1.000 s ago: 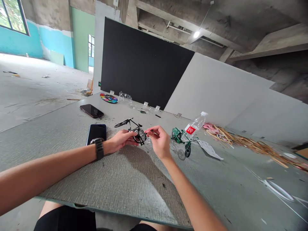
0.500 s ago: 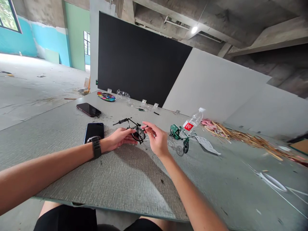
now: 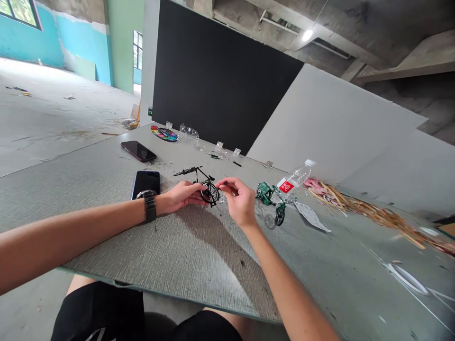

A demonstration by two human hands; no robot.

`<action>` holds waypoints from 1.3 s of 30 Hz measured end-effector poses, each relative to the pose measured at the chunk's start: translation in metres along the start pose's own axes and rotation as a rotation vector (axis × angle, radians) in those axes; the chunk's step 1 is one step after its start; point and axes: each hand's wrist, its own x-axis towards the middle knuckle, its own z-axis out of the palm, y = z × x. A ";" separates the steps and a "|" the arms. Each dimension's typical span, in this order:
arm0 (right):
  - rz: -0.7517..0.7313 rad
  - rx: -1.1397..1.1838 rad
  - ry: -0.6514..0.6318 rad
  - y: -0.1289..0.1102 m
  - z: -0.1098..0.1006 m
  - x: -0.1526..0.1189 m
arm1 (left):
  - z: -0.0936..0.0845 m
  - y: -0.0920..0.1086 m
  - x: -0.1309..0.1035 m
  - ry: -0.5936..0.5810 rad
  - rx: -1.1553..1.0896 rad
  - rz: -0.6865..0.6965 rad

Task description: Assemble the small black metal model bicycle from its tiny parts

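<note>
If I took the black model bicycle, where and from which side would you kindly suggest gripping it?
I'd pinch the slim frame tube of the black model bicycle, ahead of the saddle, coming from above on the far side: that stretch looks uncovered, while the left hand grips at the rear wheel and the right hand is close beside it.

At the tabletop (image 3: 142, 248) before us, a miniature bicycle (image 3: 210, 192) between our left hand (image 3: 185, 195) and right hand (image 3: 241, 201), one smartphone (image 3: 146, 183) to their left, another phone (image 3: 138, 150) beyond it, a second miniature bicycle (image 3: 265, 192) rightward, a water bottle (image 3: 296, 179) behind that.
</note>
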 end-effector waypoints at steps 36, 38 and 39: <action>0.206 -0.072 -0.011 0.044 -0.007 -0.003 | 0.002 -0.005 -0.007 -0.088 0.179 0.097; 0.236 -0.096 0.055 0.049 -0.015 -0.001 | 0.004 -0.002 -0.009 -0.082 0.157 0.127; 0.251 -0.119 0.089 0.051 -0.019 0.000 | 0.005 0.000 -0.010 -0.062 0.145 0.160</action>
